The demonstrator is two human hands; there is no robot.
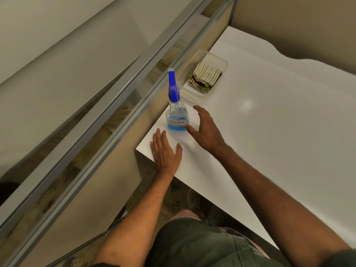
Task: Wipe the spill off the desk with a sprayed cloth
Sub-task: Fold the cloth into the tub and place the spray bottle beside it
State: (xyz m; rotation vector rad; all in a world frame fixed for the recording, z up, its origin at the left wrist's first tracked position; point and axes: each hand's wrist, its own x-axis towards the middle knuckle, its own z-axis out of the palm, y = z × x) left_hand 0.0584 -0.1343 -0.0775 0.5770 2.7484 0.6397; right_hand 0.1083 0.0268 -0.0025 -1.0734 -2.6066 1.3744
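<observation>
The cloth (205, 77) lies folded in a clear tub (223, 61), past your right hand (206, 130) and well apart from it, dry as far as can be told. The bottle (176, 112) stands upright just beside that hand's thumb, near the desk (269, 132) edge, its blue trigger head pointing away from you. Your right hand is spread wide and grasps nothing; whether the thumb touches the bottle's base I cannot tell. Your left hand (165, 153) lies flat and released on the desk corner, just short of the bottle.

The likeliest slip is at the bottle. It is tall, narrow at the neck and stands close to the edge, so a sideways knock from your spread right hand could tip it off toward the glass partition (96, 116). Close around its body, not its head.

Next risk: the nozzle faces away from you and beyond the cloth, so spraying without turning it would wet the desk or wall instead.

The spill itself is hard to make out; a faint glossy patch (246, 106) to the right of your right hand may be it, or only glare. Wiping the wrong place would leave it there.
</observation>
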